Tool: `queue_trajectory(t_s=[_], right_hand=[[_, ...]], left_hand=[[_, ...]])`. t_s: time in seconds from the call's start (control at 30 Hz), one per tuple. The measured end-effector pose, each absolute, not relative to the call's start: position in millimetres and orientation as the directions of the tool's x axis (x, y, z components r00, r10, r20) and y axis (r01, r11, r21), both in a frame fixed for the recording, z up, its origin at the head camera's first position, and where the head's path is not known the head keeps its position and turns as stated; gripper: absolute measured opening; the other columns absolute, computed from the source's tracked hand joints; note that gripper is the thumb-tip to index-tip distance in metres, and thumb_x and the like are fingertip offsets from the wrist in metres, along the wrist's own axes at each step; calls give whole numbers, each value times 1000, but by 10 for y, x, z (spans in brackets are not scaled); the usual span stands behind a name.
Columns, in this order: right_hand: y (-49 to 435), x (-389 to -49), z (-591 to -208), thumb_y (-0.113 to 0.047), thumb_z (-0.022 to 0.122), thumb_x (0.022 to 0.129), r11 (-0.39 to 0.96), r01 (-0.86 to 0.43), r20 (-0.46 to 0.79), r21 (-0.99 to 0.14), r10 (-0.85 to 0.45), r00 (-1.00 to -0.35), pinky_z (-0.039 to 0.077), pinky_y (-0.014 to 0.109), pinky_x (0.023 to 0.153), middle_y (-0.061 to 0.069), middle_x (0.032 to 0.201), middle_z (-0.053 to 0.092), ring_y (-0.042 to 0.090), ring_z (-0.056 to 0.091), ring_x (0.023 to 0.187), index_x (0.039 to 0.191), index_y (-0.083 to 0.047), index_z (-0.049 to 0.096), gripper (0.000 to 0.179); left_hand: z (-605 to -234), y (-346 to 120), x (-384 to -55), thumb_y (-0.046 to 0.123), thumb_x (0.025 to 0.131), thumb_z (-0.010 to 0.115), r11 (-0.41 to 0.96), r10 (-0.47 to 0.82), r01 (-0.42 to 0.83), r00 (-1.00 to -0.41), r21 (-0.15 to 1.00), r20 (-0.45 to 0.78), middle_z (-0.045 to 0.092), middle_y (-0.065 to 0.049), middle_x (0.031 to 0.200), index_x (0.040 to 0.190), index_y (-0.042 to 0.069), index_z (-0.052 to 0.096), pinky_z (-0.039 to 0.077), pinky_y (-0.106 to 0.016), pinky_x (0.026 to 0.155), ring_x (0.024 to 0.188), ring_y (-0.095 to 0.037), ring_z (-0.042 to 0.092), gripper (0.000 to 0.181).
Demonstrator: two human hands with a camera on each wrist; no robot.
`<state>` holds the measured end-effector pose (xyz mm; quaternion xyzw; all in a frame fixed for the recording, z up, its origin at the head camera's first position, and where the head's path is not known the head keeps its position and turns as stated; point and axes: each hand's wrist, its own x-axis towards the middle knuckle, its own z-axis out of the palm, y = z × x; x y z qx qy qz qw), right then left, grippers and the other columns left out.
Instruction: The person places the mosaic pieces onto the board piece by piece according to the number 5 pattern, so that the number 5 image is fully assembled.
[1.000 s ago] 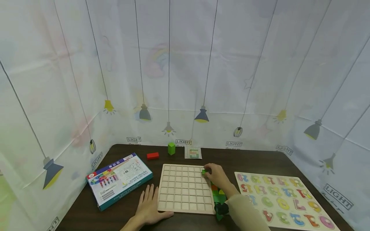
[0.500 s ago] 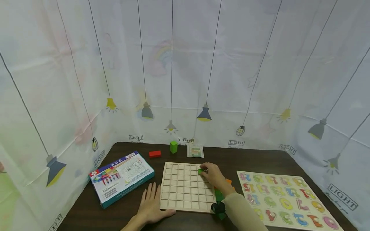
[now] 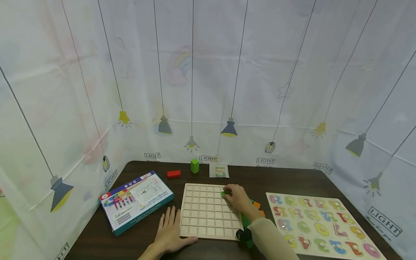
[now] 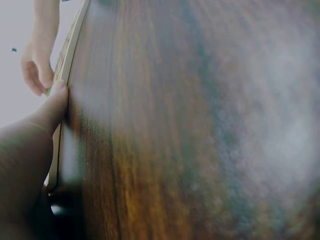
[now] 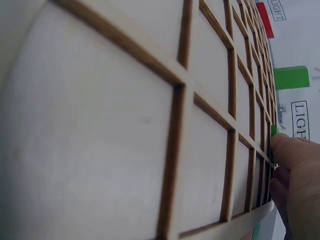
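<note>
My right hand pinches a small green block at the far right part of a pale wooden grid board. In the right wrist view, the thumb and fingers hold that green block close over the grid's far squares. My left hand lies flat with fingers spread on the dark table, beside the board's near left corner. The left wrist view has its thumb against the board's edge. Several green and orange blocks lie along the board's right side, partly hidden by my right forearm.
Beyond the board stand a green block, a red block and a small pattern card. A flat box lies at the left. A letter puzzle board takes up the right side. A printed curtain hangs behind.
My right hand has moved slightly left with the green block, from the board's right edge to a little further in over the grid. The left hand has stayed in place.
</note>
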<state>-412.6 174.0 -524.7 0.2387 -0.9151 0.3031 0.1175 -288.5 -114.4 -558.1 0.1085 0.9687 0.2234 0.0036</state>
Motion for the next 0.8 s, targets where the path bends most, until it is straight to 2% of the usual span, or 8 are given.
queue_trajectory(t_s=[0.17, 0.37, 0.6, 0.8], right_hand=[[1781, -4128, -5259, -3, 73, 81, 710, -498, 340, -499, -368, -865, 52, 31, 71, 7, 95, 65, 18, 59, 84, 105, -1, 67, 24], [1818, -4070, -5229, -1, 72, 82, 681, -496, 357, -540, -349, -867, 53, 33, 72, 11, 97, 65, 22, 62, 85, 106, 1, 65, 26], [1950, -3998, -5215, -2, 72, 83, 671, -447, 390, -592, -247, -887, 53, 28, 66, 7, 92, 67, 16, 63, 79, 103, -2, 67, 21], [2136, -4011, -5092, -2, 68, 86, 658, -442, 398, -610, -228, -889, 53, 33, 68, 8, 95, 67, 18, 62, 81, 104, -3, 67, 19]], left_hand=[[-5569, -1112, -2874, 89, 64, 46, 873, 213, 203, -977, 443, 29, 11, -27, 152, 147, -3, 23, 3, -57, 109, 140, -41, 3, 126], [-5561, -1088, -2852, 89, 64, 47, 875, 209, 210, -977, 436, 51, 12, -26, 153, 147, -3, 23, 2, -55, 110, 141, -40, 3, 126], [-5562, -1082, -2832, 90, 63, 44, 881, 217, 221, -974, 418, 57, 12, -25, 153, 148, -2, 23, 2, -55, 110, 141, -40, 3, 127], [-5544, -1129, -2832, 90, 63, 44, 884, 205, 222, -975, 411, 87, 13, -25, 153, 147, -2, 24, 3, -55, 110, 141, -40, 4, 127]])
